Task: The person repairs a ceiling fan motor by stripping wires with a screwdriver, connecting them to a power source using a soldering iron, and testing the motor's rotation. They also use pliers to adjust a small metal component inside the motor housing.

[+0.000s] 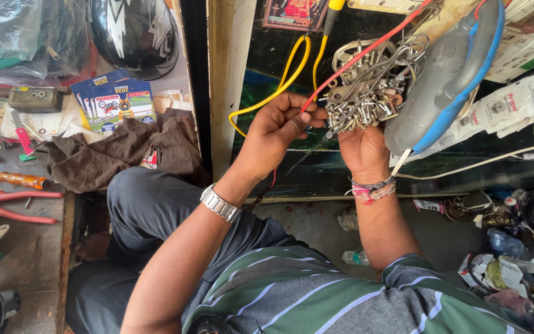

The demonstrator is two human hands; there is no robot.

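At the far left of the bench lie my red-handled pliers (16,207) and, just above them, an orange-handled screwdriver (15,179). Further in, a crumpled brown rag (112,148) is heaped beside a fan of blue printed cards (112,102), with a black helmet (134,34) above them.

My left hand (276,130), a steel watch (220,203) on its wrist, has thumb and fingertips pinched together on a thin red wire (366,49) where it meets the cluster. A yellow wire (276,93) loops above that hand.

Just right of it, my right hand (363,148) cups from below a dense cluster of small metal parts (366,93), screws, washers and rings bunched together; the fingers are curled up behind the cluster, clamped on it. A pink and white thread band (372,190) sits on that wrist.

Touching the cluster's right side is a grey clothes iron with blue trim (446,74), tilted on end. At the far right, scraps and wrappers (508,272) litter the floor.
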